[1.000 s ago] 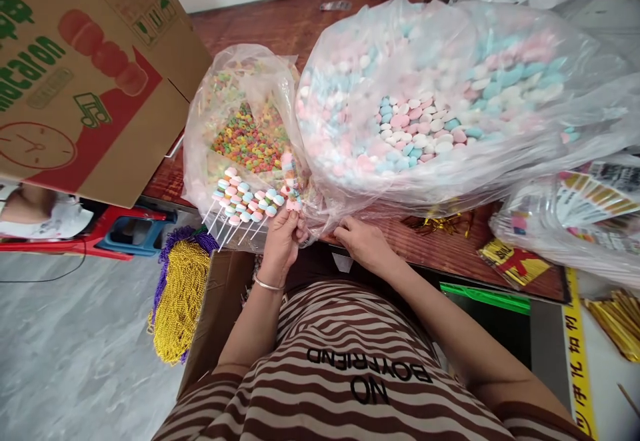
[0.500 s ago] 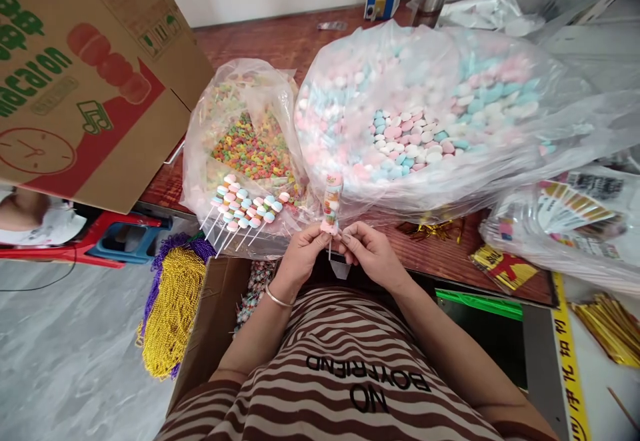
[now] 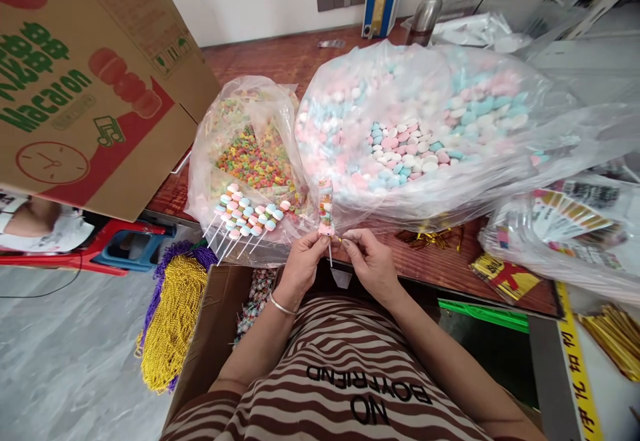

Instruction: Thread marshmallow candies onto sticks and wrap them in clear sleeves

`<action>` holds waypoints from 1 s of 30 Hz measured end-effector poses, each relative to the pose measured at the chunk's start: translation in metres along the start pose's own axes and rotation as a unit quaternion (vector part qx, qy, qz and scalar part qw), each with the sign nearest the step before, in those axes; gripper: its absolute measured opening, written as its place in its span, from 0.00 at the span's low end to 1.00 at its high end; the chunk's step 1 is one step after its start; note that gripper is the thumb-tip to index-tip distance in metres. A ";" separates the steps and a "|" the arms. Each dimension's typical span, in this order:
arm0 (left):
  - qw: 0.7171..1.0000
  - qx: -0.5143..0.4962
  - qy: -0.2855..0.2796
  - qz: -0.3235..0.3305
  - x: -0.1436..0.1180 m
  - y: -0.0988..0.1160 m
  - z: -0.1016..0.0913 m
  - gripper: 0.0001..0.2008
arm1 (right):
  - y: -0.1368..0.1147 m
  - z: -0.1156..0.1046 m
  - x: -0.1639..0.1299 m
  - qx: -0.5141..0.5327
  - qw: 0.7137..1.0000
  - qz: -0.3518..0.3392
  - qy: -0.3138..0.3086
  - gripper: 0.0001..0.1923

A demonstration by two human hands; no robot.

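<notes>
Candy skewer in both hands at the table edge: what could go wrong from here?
1. The candy skewer is pinched only at its base by the left hand and right hand; it could tip or drop into the open cardboard box below.
2. The finished skewers lie on a clear bag at the table edge; a nudge might slide them off.

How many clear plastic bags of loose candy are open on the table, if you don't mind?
2: a small bag of colourful rings left, a large bag of pastel candies right. Others may be hidden.
</notes>
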State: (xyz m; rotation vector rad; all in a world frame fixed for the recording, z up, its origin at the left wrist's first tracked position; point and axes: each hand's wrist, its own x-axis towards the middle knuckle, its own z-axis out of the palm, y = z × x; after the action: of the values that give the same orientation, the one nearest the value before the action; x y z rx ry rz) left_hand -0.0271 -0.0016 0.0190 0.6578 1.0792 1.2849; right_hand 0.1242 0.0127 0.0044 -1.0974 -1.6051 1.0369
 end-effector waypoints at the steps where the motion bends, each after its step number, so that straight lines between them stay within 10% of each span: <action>1: 1.000 0.005 -0.002 0.000 0.001 -0.001 -0.001 0.16 | 0.001 0.000 0.000 -0.003 1.000 -0.005 -0.002 0.07; 17: 0.943 0.278 0.005 0.185 -0.006 0.003 0.002 0.08 | 0.014 0.010 0.009 0.200 0.968 0.097 0.114 0.12; 26: 0.996 0.010 0.063 0.062 0.005 -0.019 0.003 0.12 | -0.005 0.007 -0.016 -0.006 0.995 0.052 -0.086 0.11; 30: 0.996 0.002 0.057 0.073 0.000 -0.018 0.013 0.11 | -0.005 0.015 -0.023 -0.044 0.996 0.009 -0.072 0.15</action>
State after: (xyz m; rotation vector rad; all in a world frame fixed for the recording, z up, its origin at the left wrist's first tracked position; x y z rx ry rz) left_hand -0.0075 -0.0030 0.0088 0.6832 1.1431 1.4606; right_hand 0.1133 -0.0123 0.0009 -1.1186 -1.7727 1.0863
